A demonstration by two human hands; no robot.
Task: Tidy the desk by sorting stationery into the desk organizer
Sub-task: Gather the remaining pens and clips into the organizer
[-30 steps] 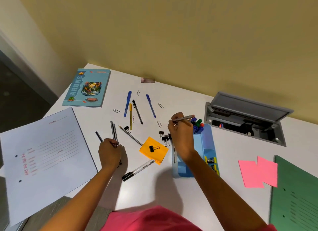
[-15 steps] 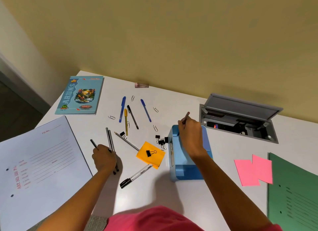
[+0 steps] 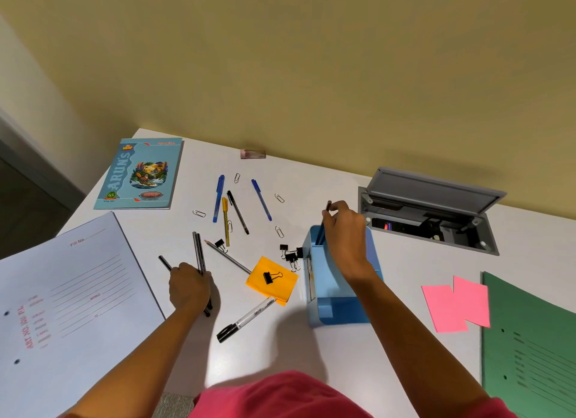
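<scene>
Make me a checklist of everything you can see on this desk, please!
Surface: white desk, mostly littered.
Job's things: blue desk organizer; loose blue pens, yellow pen, black marker, binder clips, paper clips, orange sticky notes.
Clutter: notebook, white file, green folder, pink notes.
Grippers: left hand gripping pencils; right hand lowering a pencil into the organizer.
Cables: nothing clear; open socket box.
Surroundings: yellow wall.
</scene>
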